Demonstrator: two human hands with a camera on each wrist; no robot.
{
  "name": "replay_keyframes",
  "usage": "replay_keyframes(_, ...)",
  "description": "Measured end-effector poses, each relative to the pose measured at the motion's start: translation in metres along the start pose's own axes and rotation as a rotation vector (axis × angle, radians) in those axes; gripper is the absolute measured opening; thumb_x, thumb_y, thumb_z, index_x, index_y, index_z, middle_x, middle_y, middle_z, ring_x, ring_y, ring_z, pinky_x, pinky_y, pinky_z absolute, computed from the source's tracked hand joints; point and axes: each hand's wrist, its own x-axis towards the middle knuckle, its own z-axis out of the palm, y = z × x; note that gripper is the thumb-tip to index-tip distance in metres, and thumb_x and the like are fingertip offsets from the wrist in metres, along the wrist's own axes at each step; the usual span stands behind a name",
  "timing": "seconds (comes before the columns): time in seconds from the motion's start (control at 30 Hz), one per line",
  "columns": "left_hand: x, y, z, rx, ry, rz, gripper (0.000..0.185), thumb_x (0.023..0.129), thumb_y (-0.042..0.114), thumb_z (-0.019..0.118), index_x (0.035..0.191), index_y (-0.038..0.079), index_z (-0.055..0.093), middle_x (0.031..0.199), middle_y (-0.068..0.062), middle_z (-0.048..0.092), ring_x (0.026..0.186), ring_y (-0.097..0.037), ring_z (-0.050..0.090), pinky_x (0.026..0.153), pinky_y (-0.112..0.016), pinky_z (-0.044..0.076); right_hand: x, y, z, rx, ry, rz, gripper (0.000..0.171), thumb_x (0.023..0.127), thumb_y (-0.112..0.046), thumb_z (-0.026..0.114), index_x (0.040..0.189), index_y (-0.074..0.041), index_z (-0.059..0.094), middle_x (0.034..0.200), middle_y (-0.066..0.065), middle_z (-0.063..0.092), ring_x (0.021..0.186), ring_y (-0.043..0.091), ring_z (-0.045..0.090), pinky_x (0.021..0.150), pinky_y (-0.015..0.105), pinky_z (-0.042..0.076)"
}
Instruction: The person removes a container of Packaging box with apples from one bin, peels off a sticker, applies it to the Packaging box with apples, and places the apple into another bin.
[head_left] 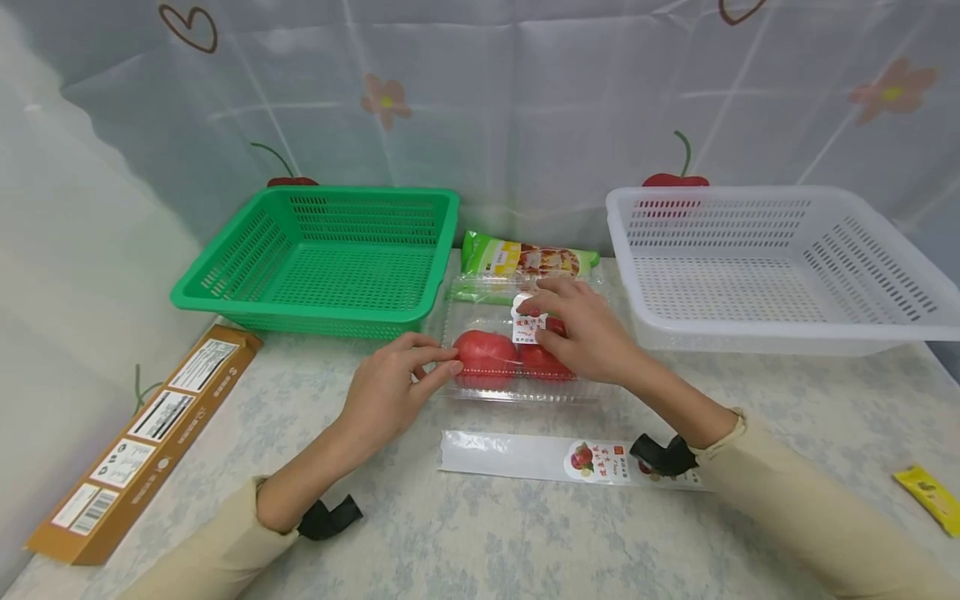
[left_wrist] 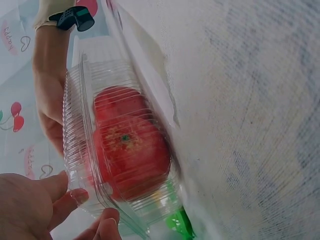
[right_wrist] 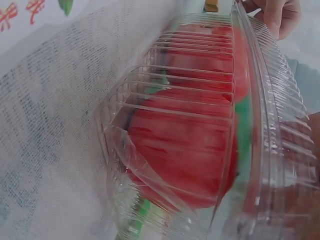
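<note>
A clear plastic clamshell box (head_left: 517,390) lies mid-table with red tomatoes (head_left: 483,357) inside. My left hand (head_left: 448,360) pinches the box's left edge between thumb and forefinger. My right hand (head_left: 528,304) lies over the lid and pinches a small white printed sticker (head_left: 527,327) on top. The left wrist view shows the ribbed box (left_wrist: 80,125), a tomato (left_wrist: 132,155) and my left fingers (left_wrist: 75,197) at its rim. The right wrist view shows the box (right_wrist: 165,100) close up with a tomato (right_wrist: 185,160) and left fingertips (right_wrist: 280,17) at the far end.
A green basket (head_left: 300,304) stands back left and a white basket (head_left: 750,333) back right. A green snack packet (head_left: 525,258) lies behind the box. A long white label strip (head_left: 525,457) lies in front. A brown carton (head_left: 142,442) lies far left, a yellow packet (head_left: 930,498) far right.
</note>
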Motion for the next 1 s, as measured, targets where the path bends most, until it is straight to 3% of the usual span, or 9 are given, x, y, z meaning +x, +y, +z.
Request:
replay_keyframes(0.13,0.0005,-0.0002,0.0,-0.006,-0.001,0.001,0.025,0.091,0.027,0.073,0.112,0.015,0.077,0.107,0.001,0.066,0.071,-0.009,0.058,0.053,-0.028,0.045,-0.0012,0.0006,-0.0005,-0.023,-0.005,-0.034,0.024,0.09,-0.007,0.067,0.112,-0.01,0.076,0.147,0.015,0.047,0.138,0.039,0.032,0.11,0.06,0.024)
replay_keyframes(0.5,-0.0007,-0.001,0.0007,-0.005,0.0,0.011,0.024,0.092,0.026,0.072,0.113,0.014,0.076,0.108,-0.001,0.066,0.07,-0.009,0.058,0.054,-0.028,0.046,-0.0015,-0.0026,0.0031,-0.057,-0.004,-0.008,0.024,0.09,-0.017,0.073,0.113,-0.01,0.076,0.147,0.01,0.048,0.138,0.038,0.034,0.111,0.056,0.024)
replay_keyframes(0.8,-0.0012,-0.0022,0.0003,-0.004,-0.003,0.012,0.023,0.093,0.028,0.071,0.112,0.016,0.076,0.108,0.001,0.066,0.069,-0.007,0.057,0.053,-0.028,0.046,0.0001,-0.0022,0.0014,-0.014,-0.002,-0.031,0.023,0.089,-0.005,0.07,0.111,-0.008,0.076,0.148,0.01,0.047,0.135,0.034,0.036,0.107,0.054,0.031)
replay_keyframes(1.0,-0.0014,-0.0027,0.0016,-0.002,-0.014,0.005,0.022,0.094,0.03,0.07,0.112,0.018,0.074,0.108,0.003,0.066,0.068,-0.006,0.055,0.051,-0.027,0.045,-0.001,-0.0008,-0.0012,-0.004,-0.028,-0.056,0.025,0.089,-0.001,0.066,0.112,-0.006,0.076,0.149,0.013,0.045,0.138,0.039,0.032,0.111,0.056,0.025)
